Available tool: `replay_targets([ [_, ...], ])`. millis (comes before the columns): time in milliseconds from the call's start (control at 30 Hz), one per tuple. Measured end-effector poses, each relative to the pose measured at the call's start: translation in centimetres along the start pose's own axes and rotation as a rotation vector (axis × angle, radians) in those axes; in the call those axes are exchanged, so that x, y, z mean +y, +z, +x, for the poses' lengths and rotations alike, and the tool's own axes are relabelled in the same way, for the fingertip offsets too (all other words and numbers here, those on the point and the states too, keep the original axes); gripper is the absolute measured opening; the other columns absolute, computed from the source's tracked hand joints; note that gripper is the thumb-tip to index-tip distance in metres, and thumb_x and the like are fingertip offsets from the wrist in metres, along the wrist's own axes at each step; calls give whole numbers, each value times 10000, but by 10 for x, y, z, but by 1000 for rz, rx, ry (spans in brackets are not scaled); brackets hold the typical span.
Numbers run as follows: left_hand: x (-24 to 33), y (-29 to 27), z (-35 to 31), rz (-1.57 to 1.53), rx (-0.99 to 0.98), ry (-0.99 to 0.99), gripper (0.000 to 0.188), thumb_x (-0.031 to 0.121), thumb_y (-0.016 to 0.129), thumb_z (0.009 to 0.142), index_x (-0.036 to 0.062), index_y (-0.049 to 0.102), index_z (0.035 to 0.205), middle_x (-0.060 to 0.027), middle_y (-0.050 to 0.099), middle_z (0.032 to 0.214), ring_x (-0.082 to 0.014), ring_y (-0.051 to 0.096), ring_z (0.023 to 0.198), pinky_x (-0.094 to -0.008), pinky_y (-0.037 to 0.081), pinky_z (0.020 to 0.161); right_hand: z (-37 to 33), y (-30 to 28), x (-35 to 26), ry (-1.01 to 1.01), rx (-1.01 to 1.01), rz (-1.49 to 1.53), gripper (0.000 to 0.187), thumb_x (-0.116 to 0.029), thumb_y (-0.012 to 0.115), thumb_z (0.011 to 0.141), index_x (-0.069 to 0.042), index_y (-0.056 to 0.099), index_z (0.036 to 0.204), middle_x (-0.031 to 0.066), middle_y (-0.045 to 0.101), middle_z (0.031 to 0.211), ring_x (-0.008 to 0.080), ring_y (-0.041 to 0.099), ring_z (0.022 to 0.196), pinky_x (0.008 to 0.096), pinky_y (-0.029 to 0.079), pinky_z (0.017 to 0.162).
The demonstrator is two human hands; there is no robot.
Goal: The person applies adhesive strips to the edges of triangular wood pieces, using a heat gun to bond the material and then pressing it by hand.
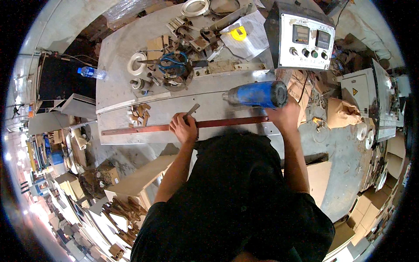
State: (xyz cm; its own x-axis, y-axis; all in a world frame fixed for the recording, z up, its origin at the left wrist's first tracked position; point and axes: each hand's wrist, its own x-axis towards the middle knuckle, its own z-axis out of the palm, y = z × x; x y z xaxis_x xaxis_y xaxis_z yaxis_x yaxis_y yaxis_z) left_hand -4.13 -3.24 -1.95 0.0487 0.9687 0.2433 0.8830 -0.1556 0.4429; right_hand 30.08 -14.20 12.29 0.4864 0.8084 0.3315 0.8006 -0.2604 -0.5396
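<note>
Desk (pixel 115 83): metal-topped, supporting the work. Reddish-brown strip (pixel 152 129): lies lengthwise near the desk's near edge. Blue tool, apparently a heat gun (pixel 257 94): over the desk, beyond the strip's right portion, nozzle (pixel 226 96) pointing left. Right hand (pixel 284 115): grip appears closed on the tool's handle, largely hidden. Left hand (pixel 184 128): at the strip, grip closed on a flat grey bar (pixel 193 108); pressure cannot be judged. Brown blocks (pixel 139 114): loose beyond the strip's left portion. Recommended: strip steadied flat, nozzle aimed clear of left fingers, passes even.
</note>
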Motion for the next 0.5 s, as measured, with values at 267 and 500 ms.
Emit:
replay_targets([
  [267,1,0,1,4,-27,22,224,244,651,914,114,655,1096,-93,599,1230,-357,495,1185,-530,300,1088,-3,10,-1,13,-67,-53,320,-283,855,693,-55,712,866,159,683,823,377,691,767,468,563,697],
  [500,-2,1,-1,7,-43,36,218,245,669,883,124,664,1065,-89,600,1218,-355,496,1185,-531,307,1077,-8,12,0,16,-124,-107,367,-243,880,680,-26,690,907,169,720,816,394,716,769,456,584,701],
])
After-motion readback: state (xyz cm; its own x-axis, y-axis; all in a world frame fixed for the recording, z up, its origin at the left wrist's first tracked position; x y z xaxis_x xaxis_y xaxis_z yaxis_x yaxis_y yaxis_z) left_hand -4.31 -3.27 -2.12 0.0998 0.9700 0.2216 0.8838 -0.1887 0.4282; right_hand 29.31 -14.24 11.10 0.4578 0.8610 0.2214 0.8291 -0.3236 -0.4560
